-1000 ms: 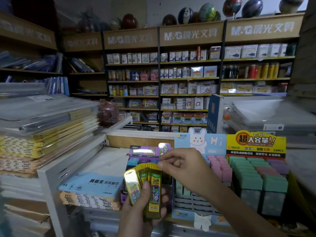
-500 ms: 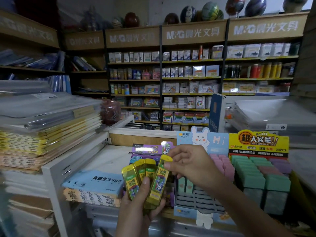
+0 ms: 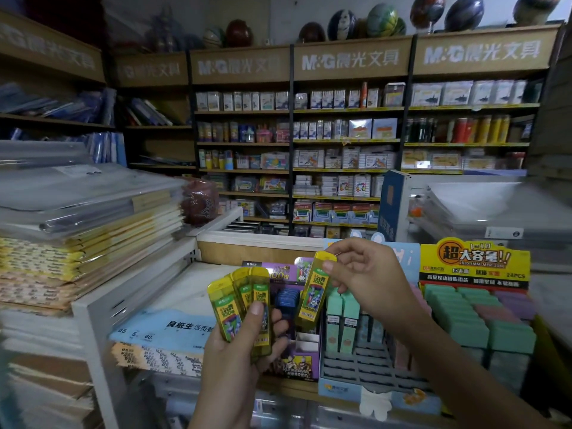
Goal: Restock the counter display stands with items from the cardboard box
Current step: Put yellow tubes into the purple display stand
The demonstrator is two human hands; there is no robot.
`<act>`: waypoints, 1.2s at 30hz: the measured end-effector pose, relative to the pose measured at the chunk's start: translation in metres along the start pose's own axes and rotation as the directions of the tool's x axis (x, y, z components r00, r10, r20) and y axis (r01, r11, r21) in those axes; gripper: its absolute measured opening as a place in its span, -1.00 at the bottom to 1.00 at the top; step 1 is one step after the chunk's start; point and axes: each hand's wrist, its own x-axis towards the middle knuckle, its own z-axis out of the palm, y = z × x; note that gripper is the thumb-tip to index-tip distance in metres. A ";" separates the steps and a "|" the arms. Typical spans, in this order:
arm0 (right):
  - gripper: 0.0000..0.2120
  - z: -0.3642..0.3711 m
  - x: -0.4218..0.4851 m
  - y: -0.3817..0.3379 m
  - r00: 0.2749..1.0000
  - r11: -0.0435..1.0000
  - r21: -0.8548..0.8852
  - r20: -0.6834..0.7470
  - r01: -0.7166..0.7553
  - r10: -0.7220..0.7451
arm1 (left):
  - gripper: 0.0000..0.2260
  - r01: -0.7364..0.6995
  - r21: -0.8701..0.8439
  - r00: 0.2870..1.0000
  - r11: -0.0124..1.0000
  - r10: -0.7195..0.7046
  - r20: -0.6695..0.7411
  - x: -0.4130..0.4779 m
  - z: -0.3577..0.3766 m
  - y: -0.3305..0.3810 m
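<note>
Single yellow case [image 3: 314,294] now apart; tilted

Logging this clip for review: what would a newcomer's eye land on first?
At centre, the right hand pinches a single flat yellow plastic case, while the left hand lower left grips a fan of matching yellow cases. On the right stands a yellow-headed cardboard display stand filled with teal and purple boxes.

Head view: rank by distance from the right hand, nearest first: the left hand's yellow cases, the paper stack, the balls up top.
1. yellow cases, fanned in the left hand, just left of the right hand, which pinches a single case.
2. paper stack, on the left rack.
3. balls, atop the far back shelves.
</note>
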 end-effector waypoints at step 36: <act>-0.75 0.026 -0.021 0.036 0.900 0.570 -0.702 0.265 0.426 -0.346 | -0.65 0.086 0.003 0.996 0.996 -0.086 -0.028 -0.002 -0.014 -0.010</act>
